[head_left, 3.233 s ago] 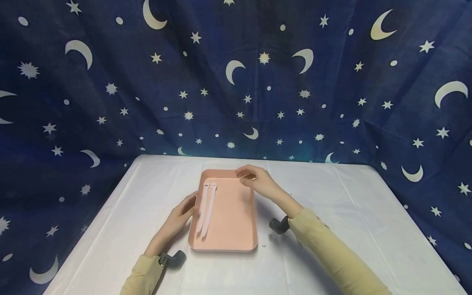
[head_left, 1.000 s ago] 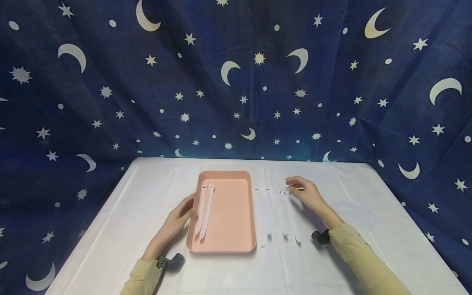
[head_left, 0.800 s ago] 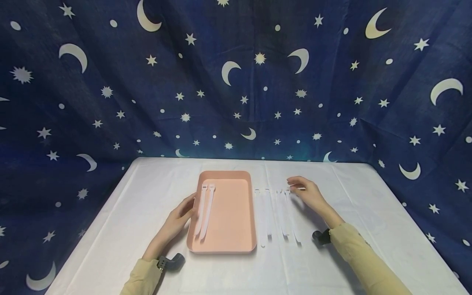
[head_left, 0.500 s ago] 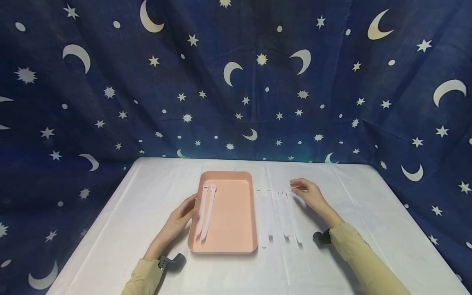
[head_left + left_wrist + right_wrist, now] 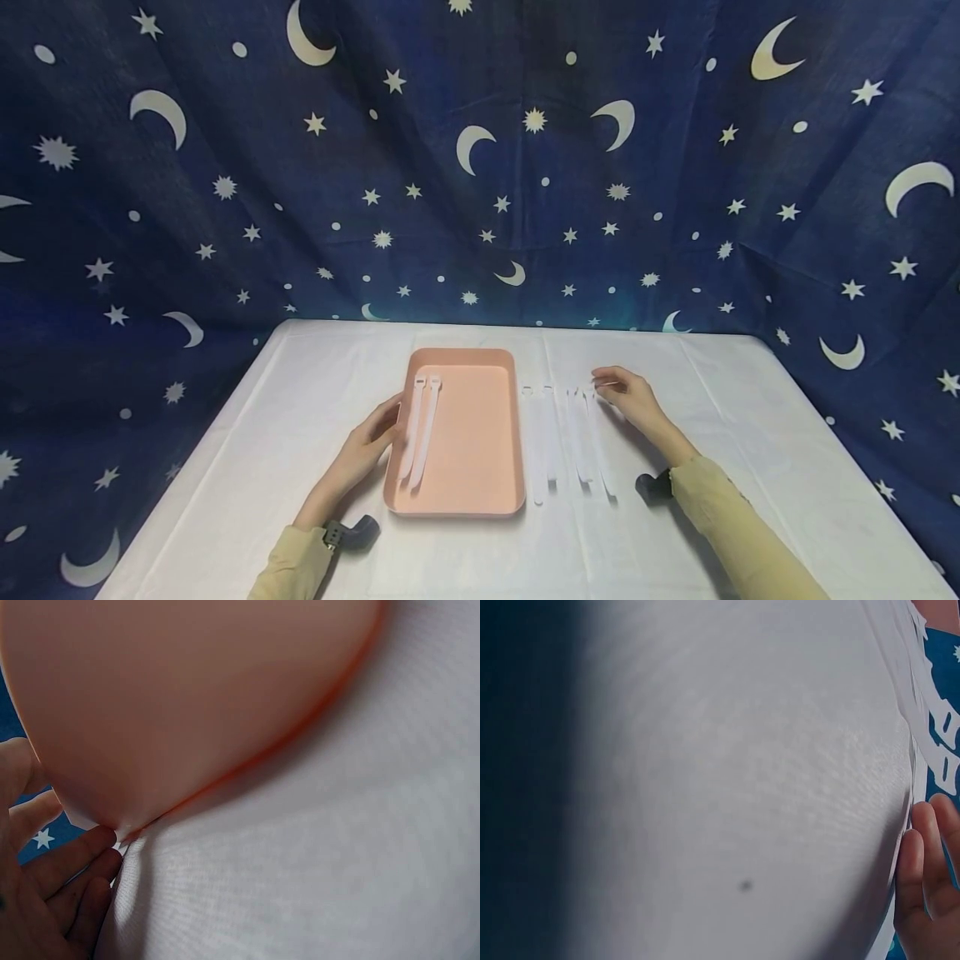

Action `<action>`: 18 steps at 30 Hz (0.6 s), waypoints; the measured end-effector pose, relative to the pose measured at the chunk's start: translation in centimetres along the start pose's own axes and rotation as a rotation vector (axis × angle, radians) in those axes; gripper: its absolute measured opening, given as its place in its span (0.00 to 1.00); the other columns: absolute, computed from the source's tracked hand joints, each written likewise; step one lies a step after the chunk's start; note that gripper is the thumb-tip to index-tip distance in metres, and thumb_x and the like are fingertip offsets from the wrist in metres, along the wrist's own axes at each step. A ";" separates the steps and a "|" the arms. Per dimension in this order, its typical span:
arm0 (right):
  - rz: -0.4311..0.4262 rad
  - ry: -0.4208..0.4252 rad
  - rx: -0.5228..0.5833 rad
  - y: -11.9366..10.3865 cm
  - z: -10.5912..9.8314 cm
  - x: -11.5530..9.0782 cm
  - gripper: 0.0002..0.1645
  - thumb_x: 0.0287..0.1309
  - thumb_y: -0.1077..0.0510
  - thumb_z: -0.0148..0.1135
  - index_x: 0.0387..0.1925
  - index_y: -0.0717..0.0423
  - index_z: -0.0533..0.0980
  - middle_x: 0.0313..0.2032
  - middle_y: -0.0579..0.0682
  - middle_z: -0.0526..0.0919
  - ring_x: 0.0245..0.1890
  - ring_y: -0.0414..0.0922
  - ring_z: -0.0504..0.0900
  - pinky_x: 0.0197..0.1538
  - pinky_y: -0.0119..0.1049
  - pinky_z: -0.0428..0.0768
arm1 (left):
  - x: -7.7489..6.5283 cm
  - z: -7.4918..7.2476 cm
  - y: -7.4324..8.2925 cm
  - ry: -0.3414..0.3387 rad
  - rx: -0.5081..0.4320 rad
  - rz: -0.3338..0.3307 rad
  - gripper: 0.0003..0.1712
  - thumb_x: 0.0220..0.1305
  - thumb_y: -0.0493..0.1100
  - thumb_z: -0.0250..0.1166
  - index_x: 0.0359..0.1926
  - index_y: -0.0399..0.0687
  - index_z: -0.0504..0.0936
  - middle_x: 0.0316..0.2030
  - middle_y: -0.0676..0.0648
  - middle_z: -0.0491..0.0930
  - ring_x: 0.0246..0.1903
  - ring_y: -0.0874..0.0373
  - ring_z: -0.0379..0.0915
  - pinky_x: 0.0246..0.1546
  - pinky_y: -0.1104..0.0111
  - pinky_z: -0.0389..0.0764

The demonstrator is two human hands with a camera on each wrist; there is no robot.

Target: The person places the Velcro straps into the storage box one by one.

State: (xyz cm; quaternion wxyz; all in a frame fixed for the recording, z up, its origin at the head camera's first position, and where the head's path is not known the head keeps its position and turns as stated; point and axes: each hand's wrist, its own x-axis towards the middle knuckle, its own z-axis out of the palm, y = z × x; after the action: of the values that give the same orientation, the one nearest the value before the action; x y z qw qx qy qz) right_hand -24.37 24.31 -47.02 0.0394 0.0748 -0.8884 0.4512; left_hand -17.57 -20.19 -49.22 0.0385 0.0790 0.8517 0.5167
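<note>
In the head view, two white straps with slotted heads [image 5: 423, 433] lie side by side along the left side of a pink tray [image 5: 480, 442]. My left hand [image 5: 367, 437] rests against the tray's outer left wall. In the left wrist view its fingers [image 5: 64, 862] lie loosely extended beside the tray's edge. Several more white straps [image 5: 551, 437] lie in a row right of the tray, heads pointing away from me. My right hand [image 5: 630, 396] is at the head of the rightmost strap; the right wrist view shows its fingers [image 5: 922, 862] extended just below two slotted heads [image 5: 946, 750].
A white cloth covers the table [image 5: 720, 467]. Behind it hangs a dark blue curtain [image 5: 480, 167] with moons and stars. Dark wrist-camera mounts sit at both wrists, the left one [image 5: 356, 533] low over the cloth.
My right hand has moved from the tray's far right corner rightward to the row's last strap. Over the last second it has barely shifted. My left hand stays at the tray's left side.
</note>
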 end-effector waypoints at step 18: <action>0.049 -0.025 0.025 -0.5 0.5 0.1 0.16 0.63 0.67 0.56 0.52 0.65 0.76 0.42 0.64 0.81 0.36 0.41 0.80 0.36 0.25 0.81 | 0.1 0.1 -0.2 0.008 0.020 -0.018 0.32 0.70 0.56 0.54 0.72 0.65 0.58 0.70 0.41 0.64 0.70 0.42 0.59 0.71 0.49 0.62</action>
State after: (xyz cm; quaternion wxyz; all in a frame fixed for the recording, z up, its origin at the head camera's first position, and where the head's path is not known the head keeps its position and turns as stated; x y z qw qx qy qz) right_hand -24.38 23.66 -46.90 0.0163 0.0594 -0.8847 0.4621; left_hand -17.72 -20.17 -49.47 0.0391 0.0696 0.8576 0.5081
